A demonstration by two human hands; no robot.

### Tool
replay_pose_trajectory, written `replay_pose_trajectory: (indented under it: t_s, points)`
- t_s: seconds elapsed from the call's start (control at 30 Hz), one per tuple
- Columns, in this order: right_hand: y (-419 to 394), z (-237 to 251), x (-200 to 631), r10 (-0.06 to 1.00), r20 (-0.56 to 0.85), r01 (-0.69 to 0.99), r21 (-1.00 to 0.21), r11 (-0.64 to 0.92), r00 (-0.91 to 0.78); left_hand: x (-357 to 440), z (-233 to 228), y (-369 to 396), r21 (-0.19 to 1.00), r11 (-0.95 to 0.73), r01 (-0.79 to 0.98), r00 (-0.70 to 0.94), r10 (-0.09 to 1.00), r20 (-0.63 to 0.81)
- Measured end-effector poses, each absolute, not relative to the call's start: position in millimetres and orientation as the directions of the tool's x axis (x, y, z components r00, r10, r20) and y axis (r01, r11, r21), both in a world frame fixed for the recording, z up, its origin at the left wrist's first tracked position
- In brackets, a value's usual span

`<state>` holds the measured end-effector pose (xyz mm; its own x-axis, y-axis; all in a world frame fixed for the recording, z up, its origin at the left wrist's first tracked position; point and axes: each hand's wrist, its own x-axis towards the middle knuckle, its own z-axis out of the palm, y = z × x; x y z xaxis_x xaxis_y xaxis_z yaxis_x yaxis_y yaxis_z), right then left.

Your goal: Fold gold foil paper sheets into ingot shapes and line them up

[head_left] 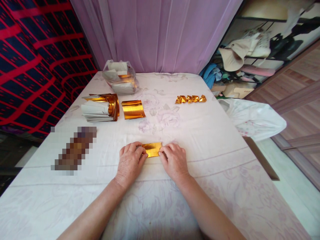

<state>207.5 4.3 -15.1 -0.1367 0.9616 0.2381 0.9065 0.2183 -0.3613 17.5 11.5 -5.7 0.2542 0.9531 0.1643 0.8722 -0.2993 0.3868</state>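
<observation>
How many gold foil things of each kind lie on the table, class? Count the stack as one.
Flat sheet pressed under both hands: 1
Loose curved sheet: 1
Stack of sheets: 1
Folded pieces in a row: about 5, too small to be sure
Total: about 8

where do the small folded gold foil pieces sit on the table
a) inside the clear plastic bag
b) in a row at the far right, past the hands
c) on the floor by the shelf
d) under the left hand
b: the small folded gold foil pieces lie in a short row on the white flowered tablecloth, far right of the left hand and right hand, which pinch a flat gold foil sheet.
</observation>
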Motion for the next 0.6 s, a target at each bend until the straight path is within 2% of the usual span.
replay_pose_trajectory:
  t_s: [0.3,0.6]
  points:
    - [7,-7,191,0.973,0.208,0.96,-0.235,0.149,-0.1,22,-8,9,0.305,-0.31,0.901,0.258,0.945,0.198]
    - [3,-15,212,0.971,0.211,0.894,-0.405,0.191,-0.111,19,-8,10,0.338,-0.305,0.891,0.258,0.95,0.176]
